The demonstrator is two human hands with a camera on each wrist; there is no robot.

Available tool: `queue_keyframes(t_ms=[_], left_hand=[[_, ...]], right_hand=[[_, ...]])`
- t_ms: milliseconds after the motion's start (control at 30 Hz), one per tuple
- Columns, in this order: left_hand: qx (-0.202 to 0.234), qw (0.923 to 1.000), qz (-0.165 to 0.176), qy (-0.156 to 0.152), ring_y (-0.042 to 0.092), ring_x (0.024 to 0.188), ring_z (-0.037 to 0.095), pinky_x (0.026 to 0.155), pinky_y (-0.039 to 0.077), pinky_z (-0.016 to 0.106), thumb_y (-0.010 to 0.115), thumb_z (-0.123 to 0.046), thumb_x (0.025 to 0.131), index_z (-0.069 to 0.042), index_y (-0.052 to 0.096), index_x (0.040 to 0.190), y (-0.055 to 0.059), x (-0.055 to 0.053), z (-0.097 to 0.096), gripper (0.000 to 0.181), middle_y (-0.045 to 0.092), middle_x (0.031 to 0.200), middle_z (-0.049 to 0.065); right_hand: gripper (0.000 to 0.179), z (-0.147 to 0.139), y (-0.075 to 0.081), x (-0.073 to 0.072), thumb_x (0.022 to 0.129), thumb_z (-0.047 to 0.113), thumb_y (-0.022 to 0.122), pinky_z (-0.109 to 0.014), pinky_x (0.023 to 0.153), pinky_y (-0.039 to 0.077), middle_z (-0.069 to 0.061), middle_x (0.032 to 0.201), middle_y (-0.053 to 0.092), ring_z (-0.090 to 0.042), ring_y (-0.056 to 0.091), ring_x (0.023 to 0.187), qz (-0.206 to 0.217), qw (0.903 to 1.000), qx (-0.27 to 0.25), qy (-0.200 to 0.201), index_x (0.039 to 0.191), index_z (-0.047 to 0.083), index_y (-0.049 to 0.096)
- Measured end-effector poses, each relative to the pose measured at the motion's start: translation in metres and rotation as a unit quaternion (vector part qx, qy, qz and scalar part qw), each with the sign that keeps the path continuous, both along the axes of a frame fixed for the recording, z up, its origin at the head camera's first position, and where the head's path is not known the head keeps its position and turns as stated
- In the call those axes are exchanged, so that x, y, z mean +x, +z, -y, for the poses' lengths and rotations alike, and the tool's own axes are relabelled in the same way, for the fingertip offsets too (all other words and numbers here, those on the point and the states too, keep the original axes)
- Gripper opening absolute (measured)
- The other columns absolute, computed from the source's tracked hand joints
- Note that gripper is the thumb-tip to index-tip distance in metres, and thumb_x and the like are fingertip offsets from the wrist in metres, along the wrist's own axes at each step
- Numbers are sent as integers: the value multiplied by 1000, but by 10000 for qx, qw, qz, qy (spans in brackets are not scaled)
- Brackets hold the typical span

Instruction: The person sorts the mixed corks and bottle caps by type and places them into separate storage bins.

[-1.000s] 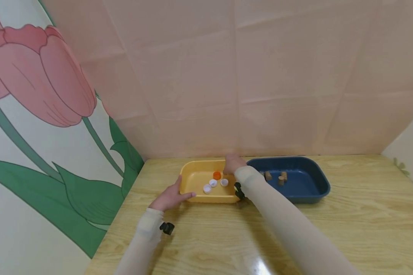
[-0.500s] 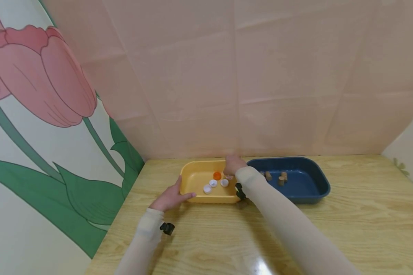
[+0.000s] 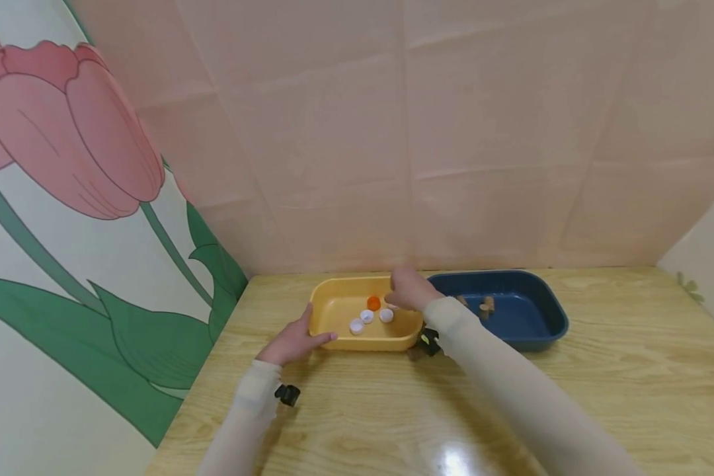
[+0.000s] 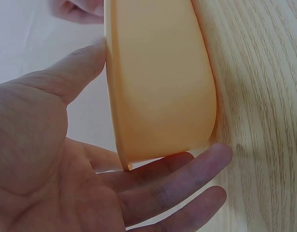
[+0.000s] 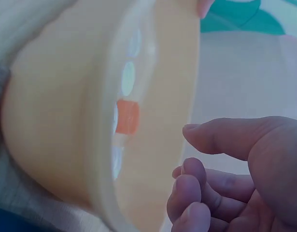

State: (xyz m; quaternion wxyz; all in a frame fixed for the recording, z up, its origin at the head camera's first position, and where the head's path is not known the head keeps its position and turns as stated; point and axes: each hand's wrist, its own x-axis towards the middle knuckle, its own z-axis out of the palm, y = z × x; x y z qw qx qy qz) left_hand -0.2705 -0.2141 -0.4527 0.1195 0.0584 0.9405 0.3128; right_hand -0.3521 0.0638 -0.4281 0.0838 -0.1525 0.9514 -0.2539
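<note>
My left hand [image 3: 293, 341] grips the left end of a yellow tray [image 3: 357, 344], its thumb at the rim and its fingers along the outer wall. In the left wrist view the fingers [image 4: 172, 193] spread round the tray's corner. Inside lie an orange bottle cap [image 3: 373, 303] and several white bottle caps [image 3: 356, 326]. Over the tray's right end hovers my right hand [image 3: 413, 291], partly covering a pale cap beneath it. The right wrist view shows its thumb [image 5: 211, 137] apart from the loosely bent fingers, with nothing between them.
A dark blue tray [image 3: 529, 317] stands to the right of the yellow one and contains several small corks [image 3: 486, 308]. Another brown piece [image 3: 415, 354] lies on the wooden table [image 3: 345, 410] at the yellow tray's front right corner. A pink-covered wall [image 3: 488, 165] rises behind.
My right hand has shifted a little to the right and its thumb and fingers have parted. A pale cap came into view beneath it. My left hand stays on the tray.
</note>
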Motion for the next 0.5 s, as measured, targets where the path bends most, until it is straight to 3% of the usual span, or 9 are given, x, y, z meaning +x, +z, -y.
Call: queue_keyframes(t_ms=[167, 400, 500], left_hand=[[-5, 10000, 21, 17, 47, 135, 37, 109, 39, 53, 64, -62, 89, -2, 5, 160, -2, -1, 1, 110, 37, 155, 27], [-9, 10000, 9, 31, 46, 137, 38, 109, 38, 53, 64, -64, 89, -1, 5, 160, -4, -2, 0, 111, 36, 155, 27], [-24, 10000, 10, 45, 45, 137, 39, 110, 38, 53, 63, -64, 89, -2, 5, 160, -2, -1, 0, 111, 35, 156, 26]], right_hand=[[28, -10, 4, 30, 90, 24, 73, -36, 70, 50, -8, 94, 67, -19, 56, 75, -544, 9980, 5, 309, 105, 1, 68], [28, -24, -6, 78, 91, 22, 75, -28, 49, 44, 0, 65, 58, -13, 53, 52, -395, 9972, -530, 362, 108, 3, 63], [27, -31, -16, 92, 90, 19, 76, -26, 47, 43, 4, 62, 58, -10, 52, 50, -483, 9955, -717, 399, 105, 3, 60]])
